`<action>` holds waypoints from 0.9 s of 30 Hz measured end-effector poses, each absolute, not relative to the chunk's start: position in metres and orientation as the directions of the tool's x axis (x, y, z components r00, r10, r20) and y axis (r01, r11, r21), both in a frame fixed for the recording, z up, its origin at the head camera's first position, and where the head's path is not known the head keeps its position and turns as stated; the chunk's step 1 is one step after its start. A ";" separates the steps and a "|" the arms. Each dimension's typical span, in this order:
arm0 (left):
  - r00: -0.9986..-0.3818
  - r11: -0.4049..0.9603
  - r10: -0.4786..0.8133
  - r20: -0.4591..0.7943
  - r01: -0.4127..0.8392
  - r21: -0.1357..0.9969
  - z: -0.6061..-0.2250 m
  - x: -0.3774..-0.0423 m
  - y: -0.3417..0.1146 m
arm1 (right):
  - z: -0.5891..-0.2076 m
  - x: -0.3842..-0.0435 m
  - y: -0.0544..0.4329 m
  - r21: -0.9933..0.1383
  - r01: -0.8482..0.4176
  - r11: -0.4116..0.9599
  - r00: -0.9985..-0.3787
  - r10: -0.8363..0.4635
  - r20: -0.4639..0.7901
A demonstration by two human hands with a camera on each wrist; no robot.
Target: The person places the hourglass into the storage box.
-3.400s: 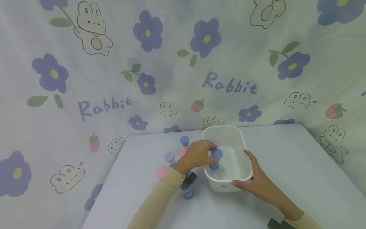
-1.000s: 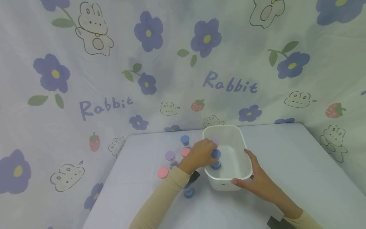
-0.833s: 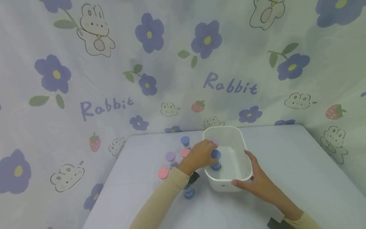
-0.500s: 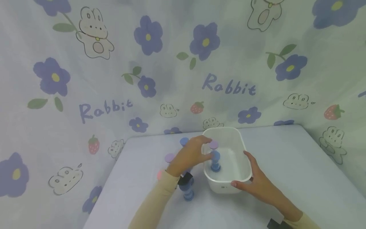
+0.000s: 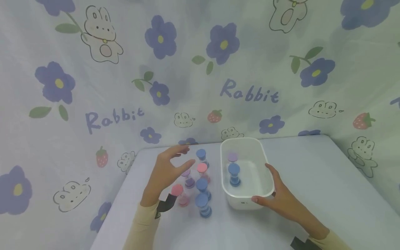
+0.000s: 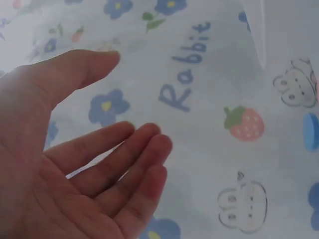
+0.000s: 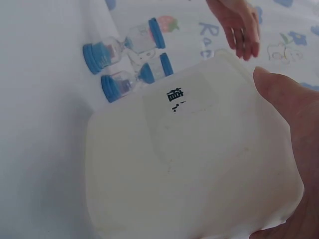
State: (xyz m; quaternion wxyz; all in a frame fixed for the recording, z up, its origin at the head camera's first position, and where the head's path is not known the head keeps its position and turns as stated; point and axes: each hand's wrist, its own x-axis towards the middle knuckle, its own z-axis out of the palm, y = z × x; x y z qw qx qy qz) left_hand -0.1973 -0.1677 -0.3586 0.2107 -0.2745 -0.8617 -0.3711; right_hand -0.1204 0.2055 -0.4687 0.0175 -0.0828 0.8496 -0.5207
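My left hand (image 5: 164, 172) hovers at the left, thumb and fingers spread apart with nothing between them. Below and beside it stand several sand timers: a purple one (image 5: 189, 183), two pink ones, the nearer with a pink cap (image 5: 177, 190), and blue ones, the nearest at the front (image 5: 203, 205). A white plastic bin (image 5: 235, 201) is on the right of them; inside, against its left wall, stand a blue sand timer (image 5: 234, 170) and a purple one (image 5: 232, 157). My right hand (image 5: 285, 201) grips the bin's near right corner, thumb at the front rim and fingers along the side.
A white-covered table (image 5: 300, 163) bears everything. Behind it and at its sides hangs a cloth (image 5: 193, 69) printed with rabbits and flowers. Another blue timer (image 5: 201, 153) stands at the back, left of the bin.
My left hand has let go of the blue sand timer in the bin, come out over the left wall and moved left above the other timers. My right hand stays on the bin.
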 end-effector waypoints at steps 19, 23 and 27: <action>-0.917 0.501 -0.002 0.399 0.344 0.794 -0.437 -0.155 -0.247 | -0.470 -0.120 0.205 -0.893 -0.125 0.432 -0.985 -0.162 0.060; -0.940 0.526 -0.028 0.340 0.276 0.804 -0.453 -0.151 -0.250 | -0.470 -0.120 0.205 -0.891 -0.127 0.435 -0.985 -0.161 0.062; -0.960 0.529 -0.040 0.278 0.216 0.821 -0.466 -0.151 -0.248 | -0.470 -0.121 0.207 -0.893 -0.132 0.430 -0.985 -0.161 0.068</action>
